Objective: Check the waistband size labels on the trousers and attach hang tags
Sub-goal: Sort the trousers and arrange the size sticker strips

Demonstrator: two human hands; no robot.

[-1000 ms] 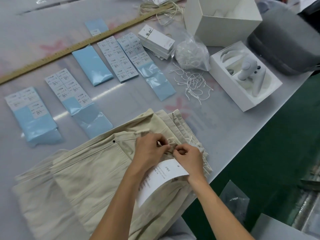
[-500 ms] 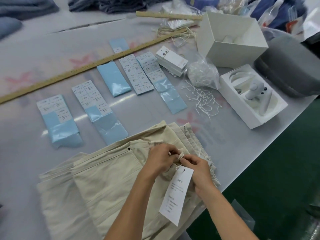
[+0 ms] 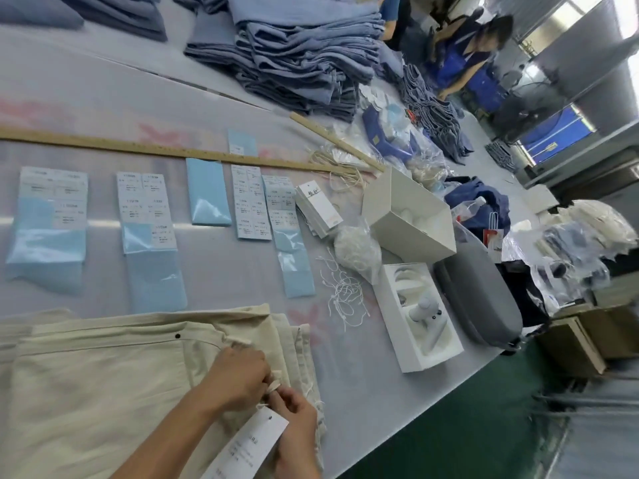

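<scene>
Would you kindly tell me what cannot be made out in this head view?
- Waistband size label: none visible; the left hand and right hand cover that spot on the trousers.
- Hang tag print: too blurred to read, and its lower end is cut off by the bottom edge.
- Sticker sheets: text too small.
- Tag string knot: hidden between the fingers.
</scene>
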